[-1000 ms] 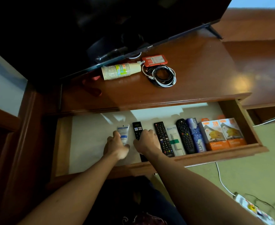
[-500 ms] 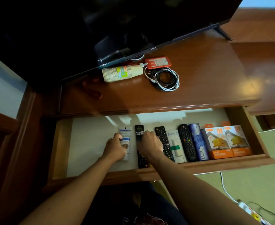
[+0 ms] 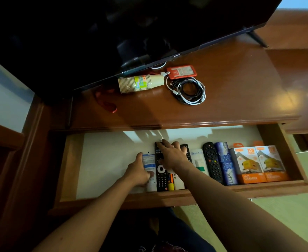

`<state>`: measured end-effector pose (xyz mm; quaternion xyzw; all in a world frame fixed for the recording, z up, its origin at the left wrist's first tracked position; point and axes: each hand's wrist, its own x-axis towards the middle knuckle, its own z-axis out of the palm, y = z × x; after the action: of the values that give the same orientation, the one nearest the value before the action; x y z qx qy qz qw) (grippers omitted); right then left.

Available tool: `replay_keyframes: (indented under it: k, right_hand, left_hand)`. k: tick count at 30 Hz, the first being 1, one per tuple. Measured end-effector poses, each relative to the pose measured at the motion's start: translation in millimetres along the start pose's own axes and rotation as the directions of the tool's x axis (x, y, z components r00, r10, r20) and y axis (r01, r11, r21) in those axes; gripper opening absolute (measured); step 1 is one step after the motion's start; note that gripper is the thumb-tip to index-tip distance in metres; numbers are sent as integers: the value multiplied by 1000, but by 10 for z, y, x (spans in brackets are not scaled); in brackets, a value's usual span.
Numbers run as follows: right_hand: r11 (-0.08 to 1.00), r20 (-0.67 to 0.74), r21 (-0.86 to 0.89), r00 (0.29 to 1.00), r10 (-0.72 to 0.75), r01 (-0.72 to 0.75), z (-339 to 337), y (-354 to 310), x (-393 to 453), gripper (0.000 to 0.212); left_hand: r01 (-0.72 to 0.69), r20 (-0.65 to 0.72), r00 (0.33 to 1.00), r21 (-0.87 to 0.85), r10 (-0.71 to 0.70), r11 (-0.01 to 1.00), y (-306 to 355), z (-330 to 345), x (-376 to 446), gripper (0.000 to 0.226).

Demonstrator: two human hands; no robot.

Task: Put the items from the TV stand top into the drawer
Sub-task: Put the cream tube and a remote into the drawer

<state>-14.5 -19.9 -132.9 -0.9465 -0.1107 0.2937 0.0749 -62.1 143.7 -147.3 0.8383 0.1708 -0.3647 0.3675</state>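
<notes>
Left hand (image 3: 137, 172) curls round the white tube (image 3: 149, 171), thumb on its face, holding it tight beside the remote (image 3: 160, 176) so the row in the drawer (image 3: 70, 166) stays packed; right hand (image 3: 173, 155) lies with straight fingers over the remotes, pressing them flat, grasping nothing; farther back, cups (image 3: 140, 83), cables (image 3: 189, 90) and the red card holder (image 3: 182, 70) wait on the stand top (image 3: 240, 88).

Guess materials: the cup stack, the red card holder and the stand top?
Cup stack: likely paper, matte cream, with thin stacked rims and a printed sleeve. Red card holder: looks like soft plastic or silicone, with rounded corners, a dull sheen and a clear window; hard to settle. TV stand top: wood or wood veneer, reddish-brown with a glossy varnish that mirrors the light.
</notes>
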Motion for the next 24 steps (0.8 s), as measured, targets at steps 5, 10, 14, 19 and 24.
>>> replay_keyframes:
  k: [5, 10, 14, 19, 24]
  right_hand:
    - [1000, -19, 13, 1000, 17, -16, 41, 12, -17, 81]
    - [999, -16, 35, 999, 42, -42, 69, 8, -38, 82]
    - [997, -16, 43, 998, 57, -56, 114, 2, -63, 83]
    - [997, -19, 43, 997, 69, -68, 143, -16, -94, 85]
    - [994, -81, 93, 995, 64, -57, 71, -4, -190, 64]
  left_hand:
    - [-43, -6, 999, 58, 44, 997, -3, 26, 5, 101]
    - [-67, -19, 997, 114, 70, 991, 18, 26, -25, 100]
    - [-81, -25, 996, 137, 85, 987, 28, 17, -47, 99]
    - [-64, -16, 998, 151, 67, 986, 35, 5, -57, 98]
    - [-135, -43, 988, 251, 151, 958, 93, -61, -80, 69]
